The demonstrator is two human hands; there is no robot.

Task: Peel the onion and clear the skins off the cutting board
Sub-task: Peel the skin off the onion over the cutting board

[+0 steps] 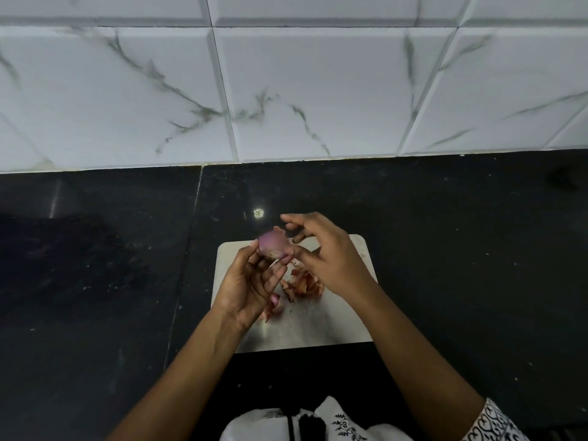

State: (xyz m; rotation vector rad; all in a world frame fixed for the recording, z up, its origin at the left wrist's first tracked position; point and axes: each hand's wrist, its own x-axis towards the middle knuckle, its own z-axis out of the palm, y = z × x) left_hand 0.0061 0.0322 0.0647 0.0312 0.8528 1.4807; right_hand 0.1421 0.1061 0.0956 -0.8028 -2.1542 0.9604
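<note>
Much of the black surface (95, 281) stretches to the left of the work, crossed by one narrow seam and ending at the back against the foot of a white marbled tile wall (286, 90). Right of the seam lies a pale cutting board (318, 326) with rounded corners, its long sides running away from the person and its near edge short of the surface's front.

The left hand (251, 288) is raised over the board's far left corner, palm turned up, and pinches the purple onion (274, 246) between its fingertips, so the onion is held in the air above the board's far edge. Under that hand's heel a purplish piece of skin (275, 305) lies on the board. Just to its right, near the board's middle, sits a pile of brown skins (302, 284), well inside every edge.

The right hand (331, 259) hovers over the board's far right part, fingers loosely spread and holding nothing, thumb tip just beside the onion. More dark surface runs on to the right of the board.
</note>
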